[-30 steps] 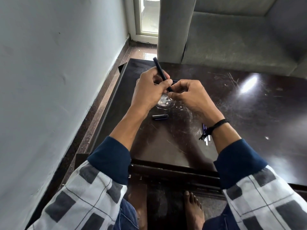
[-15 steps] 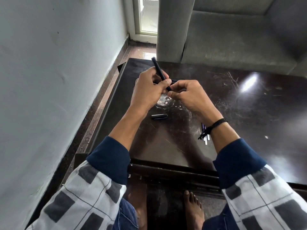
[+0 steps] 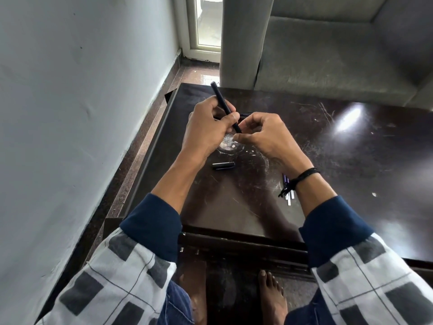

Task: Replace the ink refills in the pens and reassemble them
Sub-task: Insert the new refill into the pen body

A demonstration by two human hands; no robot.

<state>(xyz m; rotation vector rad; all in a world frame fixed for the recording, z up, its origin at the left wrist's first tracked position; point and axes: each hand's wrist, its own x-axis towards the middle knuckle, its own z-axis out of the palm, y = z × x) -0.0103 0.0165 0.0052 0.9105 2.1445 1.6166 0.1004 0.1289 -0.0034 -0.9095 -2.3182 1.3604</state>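
Note:
My left hand (image 3: pixel 206 127) grips a slim black pen barrel (image 3: pixel 223 105), which is tilted with its upper end pointing away from me. My right hand (image 3: pixel 264 134) is curled at the barrel's lower end, thumb and fingertips pinching at the tip; what lies between them is hidden. A black pen cap (image 3: pixel 223 165) lies on the dark table (image 3: pixel 351 160) just below my hands. Several thin ink refills (image 3: pixel 288 191) lie beside my right wrist, partly covered by it. A dark, thin pen part (image 3: pixel 246 113) shows just behind my hands.
A pale wall runs close along the table's left edge. A grey sofa (image 3: pixel 328 55) stands right behind the table. The tabletop is scratched, with a whitish scuff (image 3: pixel 229 144) under my hands. My bare feet are below the near edge.
Both hands stay in nearly the same place. My right fingers have shifted slightly at the barrel's lower end. The cap and refills have not moved.

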